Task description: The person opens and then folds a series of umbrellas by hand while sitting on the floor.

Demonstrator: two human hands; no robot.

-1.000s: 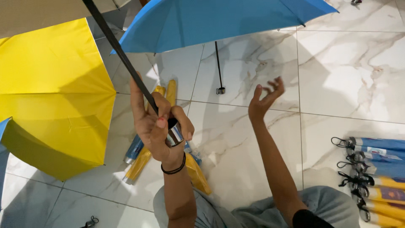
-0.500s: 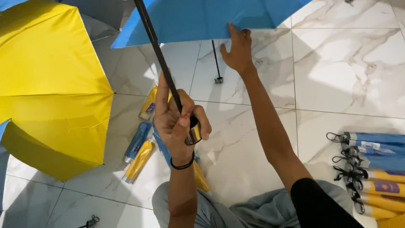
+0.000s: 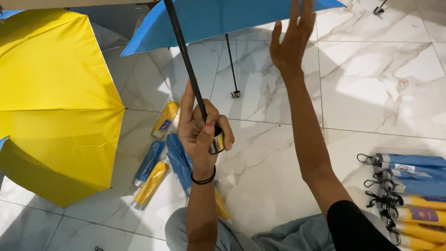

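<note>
My left hand [image 3: 200,131] grips the handle of an open blue umbrella [image 3: 218,16], whose black shaft [image 3: 183,56] rises up and to the left. The silver handle end sticks out below my fingers. My right hand [image 3: 292,39] is raised with fingers spread, reaching up to the edge of the blue canopy; it holds nothing.
An open yellow umbrella [image 3: 51,102] lies on the marble floor at the left. Folded blue and yellow umbrella sleeves [image 3: 158,162] lie under my left hand. A stack of folded blue and yellow umbrellas [image 3: 409,195] sits at the right. Another open umbrella's shaft [image 3: 231,65] stands behind.
My right hand has risen from beside the handle up toward the blue canopy. My left hand keeps its grip on the handle, and the shaft now stands steeper.
</note>
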